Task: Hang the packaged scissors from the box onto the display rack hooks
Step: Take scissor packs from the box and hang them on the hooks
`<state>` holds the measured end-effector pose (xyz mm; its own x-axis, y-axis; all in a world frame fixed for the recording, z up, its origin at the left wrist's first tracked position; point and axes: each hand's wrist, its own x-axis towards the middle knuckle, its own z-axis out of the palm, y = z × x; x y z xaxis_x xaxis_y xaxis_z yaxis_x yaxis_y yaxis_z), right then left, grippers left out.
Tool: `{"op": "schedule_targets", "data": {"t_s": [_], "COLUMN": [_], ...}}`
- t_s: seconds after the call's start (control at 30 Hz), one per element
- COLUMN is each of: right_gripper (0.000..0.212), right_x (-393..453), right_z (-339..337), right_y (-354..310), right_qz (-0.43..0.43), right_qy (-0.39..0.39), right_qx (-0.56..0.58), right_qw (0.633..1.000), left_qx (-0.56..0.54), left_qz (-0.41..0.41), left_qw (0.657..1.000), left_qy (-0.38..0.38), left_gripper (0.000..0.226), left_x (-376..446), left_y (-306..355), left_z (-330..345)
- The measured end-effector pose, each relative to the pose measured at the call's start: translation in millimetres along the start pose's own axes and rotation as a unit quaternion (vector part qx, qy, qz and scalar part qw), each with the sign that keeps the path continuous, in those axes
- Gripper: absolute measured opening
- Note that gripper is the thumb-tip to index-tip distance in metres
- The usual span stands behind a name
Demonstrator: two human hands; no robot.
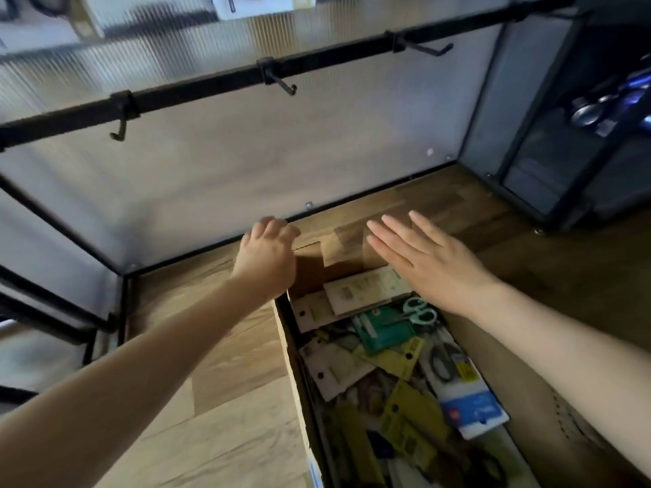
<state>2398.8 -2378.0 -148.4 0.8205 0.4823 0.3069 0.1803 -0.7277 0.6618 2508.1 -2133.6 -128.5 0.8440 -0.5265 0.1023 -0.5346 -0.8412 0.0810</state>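
Risk: left hand [264, 253] curled on box [285, 350] flap, right hand [428, 262] flat, empty; jumbled scissor packs [384, 329] could snag, spill.

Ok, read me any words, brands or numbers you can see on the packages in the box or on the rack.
None can be read.
Yellow and green cards in the cardboard box: print blurred.
Blue and white pack: marks too small.
White package above the black rail: blurred.
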Motion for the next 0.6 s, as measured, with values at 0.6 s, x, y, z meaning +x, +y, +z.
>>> {"op": "schedule_targets", "data": {"t_s": [0.6], "right_gripper": [0.072], "right_x": [-1], "right_z": [-9], "right_y": [-13], "right_qz": [-0.091], "right_qy": [-0.188], "right_qx": [0.14], "right_qw": [0.968], "left_qx": [0.188], "left_qz": [0.14], "left_qw": [0.952], "left_qy": [-0.196], "left_gripper": [0.028], "left_x": [22], "left_y": [-18], "left_z": [9]}}
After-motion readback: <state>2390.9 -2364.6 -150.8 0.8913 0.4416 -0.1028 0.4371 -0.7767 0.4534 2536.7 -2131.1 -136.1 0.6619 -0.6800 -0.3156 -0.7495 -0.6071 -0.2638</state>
